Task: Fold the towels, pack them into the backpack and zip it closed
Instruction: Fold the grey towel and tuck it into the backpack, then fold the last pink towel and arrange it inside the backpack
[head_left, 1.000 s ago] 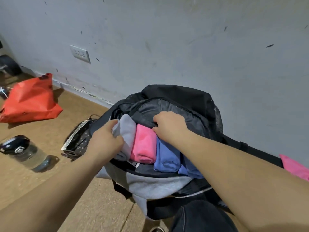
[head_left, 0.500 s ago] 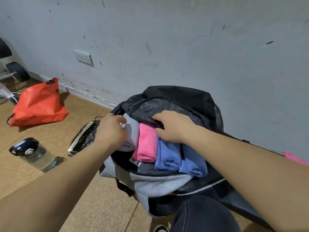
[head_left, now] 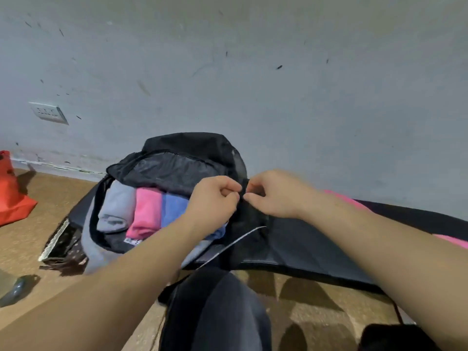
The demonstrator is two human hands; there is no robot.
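Note:
A black backpack [head_left: 184, 153] lies open against the grey wall. Three folded towels stand side by side inside it: a grey towel [head_left: 116, 206], a pink towel [head_left: 147, 211] and a blue towel [head_left: 174, 207]. My left hand [head_left: 215, 198] and my right hand [head_left: 273, 193] meet at the bag's right rim. Both pinch the black fabric there with fingertips closed; the zipper pull itself is too small to make out. A light grey cloth [head_left: 93, 254] hangs out under the bag's front edge.
An orange bag [head_left: 12, 196] sits at the far left on the brown floor. A dotted pouch [head_left: 63, 247] lies left of the backpack, a bottle [head_left: 10, 290] at the left edge. Pink cloth [head_left: 347, 198] rests on a black mat [head_left: 329, 249] to the right. My dark-clad knee [head_left: 220, 312] is below.
Both hands left the towels and moved right to the backpack's right rim, where they now pinch the fabric. The view has swung to the right.

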